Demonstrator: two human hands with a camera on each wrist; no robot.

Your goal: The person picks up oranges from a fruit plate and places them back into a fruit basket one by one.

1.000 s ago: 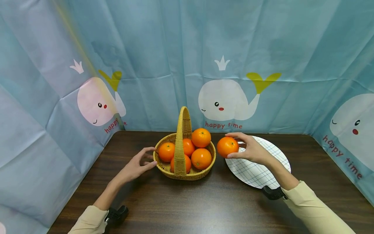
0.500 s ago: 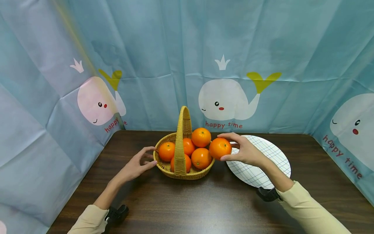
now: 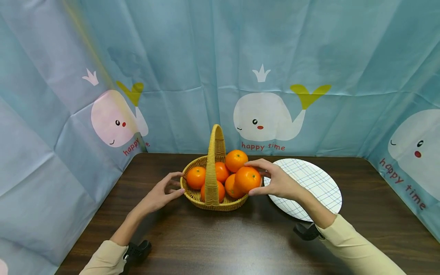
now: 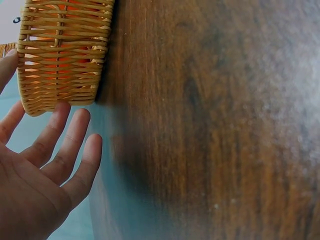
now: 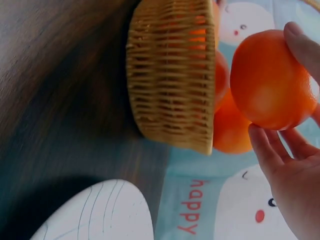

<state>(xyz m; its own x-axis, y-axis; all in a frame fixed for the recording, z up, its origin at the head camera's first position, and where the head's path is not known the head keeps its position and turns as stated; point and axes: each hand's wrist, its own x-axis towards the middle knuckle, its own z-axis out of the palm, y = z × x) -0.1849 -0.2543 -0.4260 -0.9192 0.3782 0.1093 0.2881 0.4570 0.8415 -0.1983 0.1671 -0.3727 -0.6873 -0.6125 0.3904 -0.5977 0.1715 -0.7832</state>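
Note:
My right hand (image 3: 280, 183) pinches an orange (image 3: 248, 179) between thumb and fingertips, over the right end of a yellow wicker basket (image 3: 220, 208). In the right wrist view the held orange (image 5: 272, 80) is above the basket's rim, with an orange (image 5: 232, 127) in the basket just behind it. Several more oranges (image 3: 196, 178) lie in the basket, on both sides of its tall arched handle (image 3: 212, 168). My left hand (image 3: 161, 194) is at the basket's left end, fingertips at the rim. The left wrist view shows its fingers (image 4: 75, 132) loosely extended beside the woven wall (image 4: 65, 65).
A round white plate (image 3: 319, 187) with a grid of lines lies right of the basket, partly beneath my right forearm. All this is on a dark brown wooden table (image 3: 220, 240). A blue curtain (image 3: 178, 84) with whale prints hangs along the table's back edge.
My right hand has carried the orange leftward, from beside the plate to over the basket's right end, where it overlaps another orange. The left hand and the basket have stayed put.

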